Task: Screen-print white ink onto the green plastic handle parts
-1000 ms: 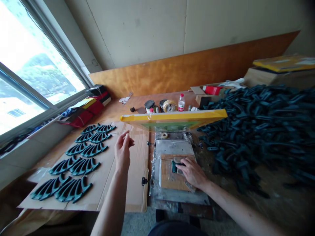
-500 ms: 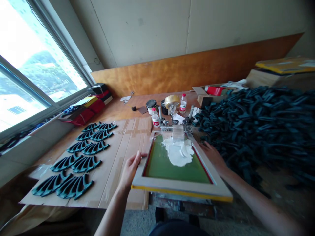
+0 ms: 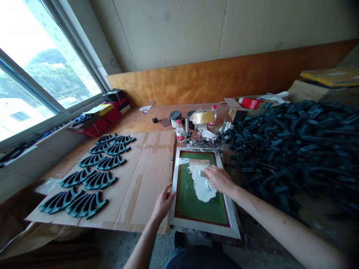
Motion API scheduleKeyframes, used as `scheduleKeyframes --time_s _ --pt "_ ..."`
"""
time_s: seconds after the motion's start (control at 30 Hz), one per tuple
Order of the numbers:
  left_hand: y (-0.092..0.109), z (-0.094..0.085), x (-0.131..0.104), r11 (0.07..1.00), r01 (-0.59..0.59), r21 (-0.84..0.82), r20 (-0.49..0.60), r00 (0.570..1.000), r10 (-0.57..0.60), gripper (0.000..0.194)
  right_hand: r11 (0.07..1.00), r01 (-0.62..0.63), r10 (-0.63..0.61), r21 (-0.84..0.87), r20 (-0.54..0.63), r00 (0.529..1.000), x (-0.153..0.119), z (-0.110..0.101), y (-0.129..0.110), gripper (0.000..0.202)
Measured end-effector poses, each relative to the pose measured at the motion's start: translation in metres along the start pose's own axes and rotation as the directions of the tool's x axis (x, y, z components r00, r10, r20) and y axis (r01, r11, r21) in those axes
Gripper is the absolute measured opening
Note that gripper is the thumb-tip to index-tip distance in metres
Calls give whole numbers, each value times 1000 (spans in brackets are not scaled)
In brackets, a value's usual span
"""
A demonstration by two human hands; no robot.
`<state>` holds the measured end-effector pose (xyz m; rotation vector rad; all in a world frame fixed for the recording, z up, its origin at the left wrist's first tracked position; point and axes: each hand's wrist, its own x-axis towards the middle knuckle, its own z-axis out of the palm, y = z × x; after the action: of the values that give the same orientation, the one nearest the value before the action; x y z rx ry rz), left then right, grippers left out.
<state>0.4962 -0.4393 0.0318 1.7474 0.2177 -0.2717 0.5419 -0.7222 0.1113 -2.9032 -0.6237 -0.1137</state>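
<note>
With right hand [image 3: 220, 180] freed from the rim now, seemingly closed on a pale block [image 3: 202, 173] at the white paste [image 3: 204, 193]. With left hand [image 3: 163, 203] half-open, touching the lowered frame [image 3: 207, 227].

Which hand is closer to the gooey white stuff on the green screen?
The right one. The right hand is at the upper right side of the white paste; the left hand is farther away, by the left side of the screen frame.
</note>
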Motion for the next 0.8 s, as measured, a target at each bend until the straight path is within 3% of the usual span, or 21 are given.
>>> scheduleKeyframes --time_s 0.13,0.23,0.33,0.4,0.5,0.57,0.63,0.7,0.8 --pt "0 0 0 1000 22 -14 -16 1000 -22 65 939 336 -334 73 -36 942 -40 6 -3 24" --pt "-1 1 0 1000 23 -18 -21 1000 -23 63 874 470 -477 125 34 878 -49 -5 6 25" --pt "0 1 0 1000 15 -22 -27 1000 -15 62 896 410 -425 168 61 903 -40 -10 10 24" --pt "1 1 -1 999 21 -32 -34 999 -22 64 923 356 -352 147 -52 934 -38 -2 6 25" --pt "5 2 -2 998 34 -60 -19 999 -35 70 913 401 -373 76 -242 896 -52 16 -2 33" --pt "7 2 -3 997 32 -76 -2 999 -32 73 888 454 -423 72 -257 869 -63 20 -4 34" --pt "10 2 -4 996 31 -84 15 999 -30 77 894 436 -411 106 -197 890 -61 13 -2 26" --pt "15 1 -5 995 37 -93 27 999 -34 82 925 355 -337 139 -138 931 -43 -1 1 17" --pt "34 -5 -12 994 35 -108 42 999 -31 89 979 166 -150 117 -131 980 3 -28 8 39"
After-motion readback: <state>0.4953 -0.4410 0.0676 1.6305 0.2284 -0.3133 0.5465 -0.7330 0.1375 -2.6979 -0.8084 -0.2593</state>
